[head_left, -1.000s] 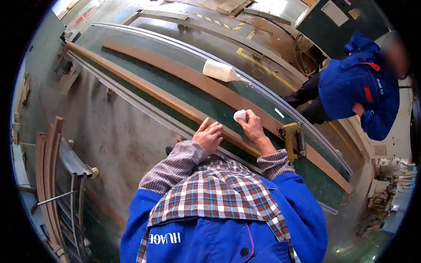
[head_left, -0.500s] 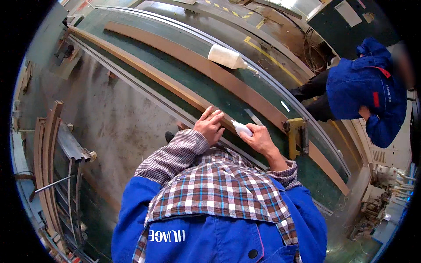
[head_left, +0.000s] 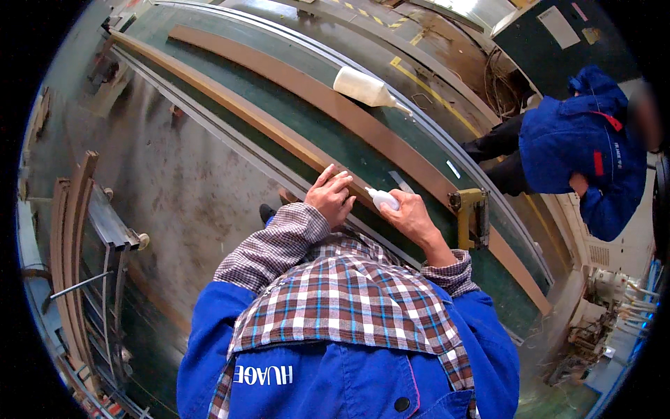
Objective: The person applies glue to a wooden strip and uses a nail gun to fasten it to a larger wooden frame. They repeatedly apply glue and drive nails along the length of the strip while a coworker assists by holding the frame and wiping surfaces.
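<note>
My left hand (head_left: 331, 197) grips a long, narrow brown wooden strip (head_left: 241, 115), its fingers lying over the top. Just to the right, my right hand (head_left: 412, 218) is closed round a small white squeeze bottle (head_left: 383, 198). The bottle's nozzle points left, at or just above the strip; contact cannot be made out. Beyond lies a wide, flat brown board (head_left: 293, 80) on the green tabletop (head_left: 307, 120). A yellowish nail gun (head_left: 471, 216) stands at the board, right of my right hand. A pale flat piece (head_left: 401, 183) lies behind the bottle.
A large white bottle (head_left: 361, 86) lies on its side at the table's far part, near the metal edge rail (head_left: 447, 135). Across the table stands a person in a blue jacket (head_left: 572, 143). Curved brown boards (head_left: 73, 237) lean on a metal rack at the left.
My right hand and the squeeze bottle have shifted slightly left along the strip. My left hand stays on the strip, nearly in the same place.
</note>
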Action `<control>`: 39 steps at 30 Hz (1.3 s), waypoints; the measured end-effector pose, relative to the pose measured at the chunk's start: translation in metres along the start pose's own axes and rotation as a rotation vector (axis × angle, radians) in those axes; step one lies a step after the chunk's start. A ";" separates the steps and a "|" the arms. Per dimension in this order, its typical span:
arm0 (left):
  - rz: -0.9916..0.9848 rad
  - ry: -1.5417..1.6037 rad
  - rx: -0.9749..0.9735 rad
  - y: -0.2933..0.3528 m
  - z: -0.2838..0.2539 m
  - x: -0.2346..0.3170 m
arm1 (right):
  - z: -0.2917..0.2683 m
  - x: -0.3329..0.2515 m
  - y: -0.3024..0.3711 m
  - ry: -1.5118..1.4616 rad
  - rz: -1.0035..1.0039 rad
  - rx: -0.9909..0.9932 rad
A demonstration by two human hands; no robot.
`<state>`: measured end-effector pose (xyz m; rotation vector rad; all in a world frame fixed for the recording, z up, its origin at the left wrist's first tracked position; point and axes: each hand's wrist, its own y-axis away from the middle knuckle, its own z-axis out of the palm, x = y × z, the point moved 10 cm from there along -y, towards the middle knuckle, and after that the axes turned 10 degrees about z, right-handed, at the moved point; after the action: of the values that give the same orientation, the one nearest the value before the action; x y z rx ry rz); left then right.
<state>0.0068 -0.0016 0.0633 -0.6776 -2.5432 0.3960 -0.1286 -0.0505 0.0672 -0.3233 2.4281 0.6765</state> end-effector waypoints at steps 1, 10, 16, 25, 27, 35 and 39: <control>-0.004 0.010 0.008 0.000 0.000 -0.001 | -0.003 -0.003 0.001 0.002 -0.003 0.007; 0.021 -0.023 0.023 -0.002 -0.001 0.000 | -0.003 -0.012 -0.006 0.050 -0.023 -0.001; 0.020 -0.013 0.075 -0.002 -0.005 -0.004 | 0.000 -0.008 -0.007 0.023 -0.027 0.014; 0.082 -0.121 0.022 -0.001 0.004 0.001 | -0.004 0.001 -0.006 -0.107 -0.014 0.003; 0.086 -0.160 0.032 -0.003 -0.001 0.003 | -0.009 0.006 -0.007 -0.219 -0.013 0.014; 0.064 -0.148 0.046 -0.001 0.000 0.001 | -0.003 0.013 -0.022 -0.520 -0.052 0.146; 0.055 -0.154 0.036 -0.001 -0.001 0.001 | 0.002 0.001 -0.024 -0.542 -0.077 0.187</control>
<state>0.0060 -0.0019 0.0645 -0.7302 -2.6597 0.5300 -0.1191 -0.0694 0.0559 -0.1322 1.9301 0.4290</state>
